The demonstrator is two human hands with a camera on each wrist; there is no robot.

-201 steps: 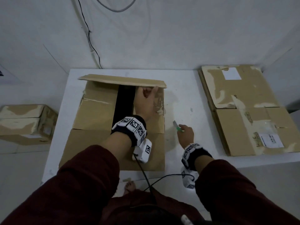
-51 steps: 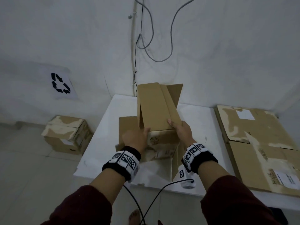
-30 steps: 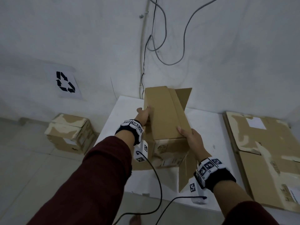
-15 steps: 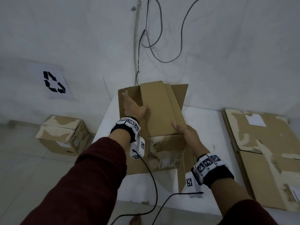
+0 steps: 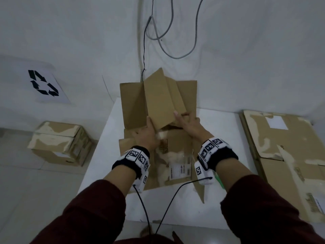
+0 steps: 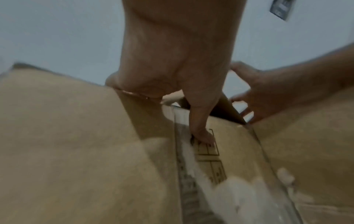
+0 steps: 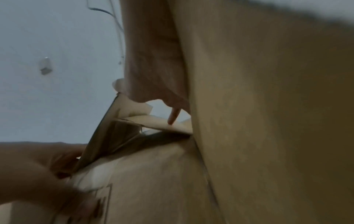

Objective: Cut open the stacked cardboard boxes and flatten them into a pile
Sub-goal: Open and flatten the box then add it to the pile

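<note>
Cut-open cardboard box (image 5: pixel 158 101) sits mid-table on the white table (image 5: pixel 221 120), half collapsed: far panels stand up in a zigzag fold toward 12 o'clock, near panels lie flat with a shipping label (image 5: pixel 179 170) facing up.

Left hand (image 5: pixel 146 136) grips the lower edge of the raised panel from the 9 o'clock side; in the left wrist view the thumb (image 6: pixel 201 133) presses on the printed face, other fingers go behind the board.

Right hand (image 5: pixel 190 125) holds the same fold from the 3 o'clock side, fingers wrapped on the panel edge. Right wrist view is blurred; only one fingertip (image 7: pixel 173 116) is clear.

Flattened pile (image 5: pixel 284 155) lies at 3 o'clock on the table, well apart from the box. One intact taped box (image 5: pixel 59 143) on the floor at 9 o'clock. Recycling sign (image 5: pixel 43 85) on the wall at 10 o'clock, cables (image 5: pixel 168 41) hanging at 12.
</note>
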